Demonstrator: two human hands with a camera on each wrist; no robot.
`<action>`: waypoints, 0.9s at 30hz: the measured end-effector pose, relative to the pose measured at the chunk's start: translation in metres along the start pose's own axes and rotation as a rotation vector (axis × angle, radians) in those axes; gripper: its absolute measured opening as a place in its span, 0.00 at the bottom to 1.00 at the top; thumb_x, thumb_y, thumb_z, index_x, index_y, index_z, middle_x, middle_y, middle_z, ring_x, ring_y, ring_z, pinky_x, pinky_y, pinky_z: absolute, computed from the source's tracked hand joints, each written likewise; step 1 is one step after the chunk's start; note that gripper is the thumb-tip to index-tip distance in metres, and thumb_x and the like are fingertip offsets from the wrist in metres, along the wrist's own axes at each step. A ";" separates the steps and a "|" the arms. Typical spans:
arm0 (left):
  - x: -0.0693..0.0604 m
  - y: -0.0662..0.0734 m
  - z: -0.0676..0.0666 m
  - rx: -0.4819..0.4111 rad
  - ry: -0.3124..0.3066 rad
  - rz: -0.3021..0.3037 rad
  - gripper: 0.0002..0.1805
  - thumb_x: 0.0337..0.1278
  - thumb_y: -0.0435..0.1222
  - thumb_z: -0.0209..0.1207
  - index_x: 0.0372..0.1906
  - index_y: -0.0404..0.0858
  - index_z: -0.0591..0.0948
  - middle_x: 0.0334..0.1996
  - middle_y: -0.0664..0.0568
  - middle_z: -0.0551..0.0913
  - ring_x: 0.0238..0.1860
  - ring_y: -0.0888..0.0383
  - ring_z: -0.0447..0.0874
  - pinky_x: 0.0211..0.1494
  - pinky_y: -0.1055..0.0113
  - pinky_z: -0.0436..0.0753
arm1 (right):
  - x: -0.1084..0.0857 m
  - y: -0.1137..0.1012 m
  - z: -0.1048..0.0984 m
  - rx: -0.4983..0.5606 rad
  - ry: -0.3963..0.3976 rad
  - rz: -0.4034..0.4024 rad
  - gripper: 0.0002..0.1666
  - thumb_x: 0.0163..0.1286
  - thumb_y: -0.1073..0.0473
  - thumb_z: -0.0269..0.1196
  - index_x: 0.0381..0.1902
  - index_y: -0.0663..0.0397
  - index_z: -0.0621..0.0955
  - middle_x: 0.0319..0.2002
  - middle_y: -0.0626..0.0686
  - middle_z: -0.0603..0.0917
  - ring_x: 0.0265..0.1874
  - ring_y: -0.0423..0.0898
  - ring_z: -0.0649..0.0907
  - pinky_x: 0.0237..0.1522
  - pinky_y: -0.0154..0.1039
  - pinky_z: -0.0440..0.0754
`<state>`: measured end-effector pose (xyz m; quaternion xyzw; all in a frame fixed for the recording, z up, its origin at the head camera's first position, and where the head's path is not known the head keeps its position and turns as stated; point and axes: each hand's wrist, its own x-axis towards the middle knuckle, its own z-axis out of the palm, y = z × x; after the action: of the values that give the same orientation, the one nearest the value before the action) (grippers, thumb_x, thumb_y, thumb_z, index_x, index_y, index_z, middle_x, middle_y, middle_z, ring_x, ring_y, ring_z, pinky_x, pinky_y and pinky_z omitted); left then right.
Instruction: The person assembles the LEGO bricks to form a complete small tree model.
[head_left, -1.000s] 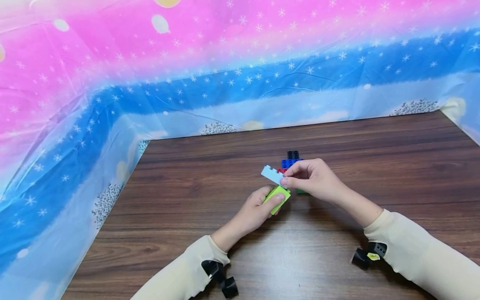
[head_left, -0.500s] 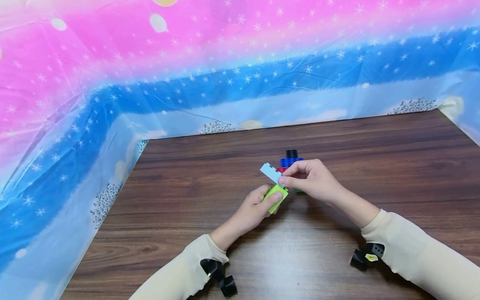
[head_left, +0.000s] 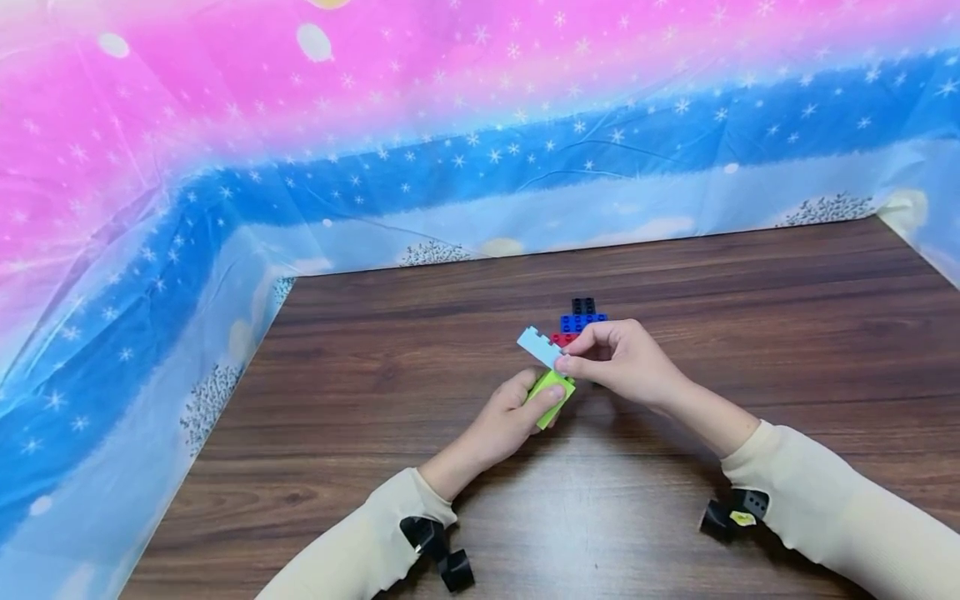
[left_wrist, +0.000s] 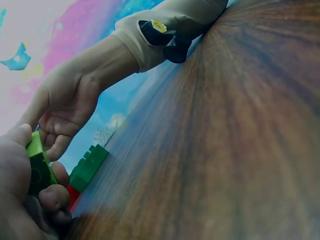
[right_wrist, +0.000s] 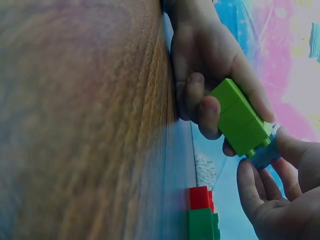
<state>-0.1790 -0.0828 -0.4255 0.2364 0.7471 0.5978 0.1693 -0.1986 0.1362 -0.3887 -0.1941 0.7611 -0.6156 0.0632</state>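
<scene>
Curling round a lime-green block (right_wrist: 240, 117) over a wooden table (head_left: 360, 375), the left hand (head_left: 506, 415) is gripping it while the right hand (head_left: 633, 362) is pinching a light-blue brick (head_left: 537, 346) beside the green studs (right_wrist: 251, 153).

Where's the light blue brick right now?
In the head view it's just right of centre: the right hand pinches the light blue brick by one end, right beside the lime block held in the left hand.

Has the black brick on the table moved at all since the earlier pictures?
No. In the head view, the black brick keeps its place against the table's far edge; both drift slightly together in frame.
</scene>
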 end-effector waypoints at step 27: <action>0.002 0.004 -0.001 -0.094 -0.023 0.006 0.16 0.86 0.41 0.46 0.56 0.30 0.71 0.30 0.48 0.76 0.24 0.60 0.68 0.24 0.71 0.68 | -0.018 -0.014 -0.042 -0.875 -0.408 -0.113 0.17 0.59 0.59 0.82 0.28 0.44 0.80 0.34 0.43 0.74 0.30 0.40 0.71 0.31 0.38 0.72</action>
<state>-0.1801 -0.0820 -0.4215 0.2374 0.7153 0.6302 0.1869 -0.1930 0.1789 -0.3677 -0.3604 0.9089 -0.1894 0.0902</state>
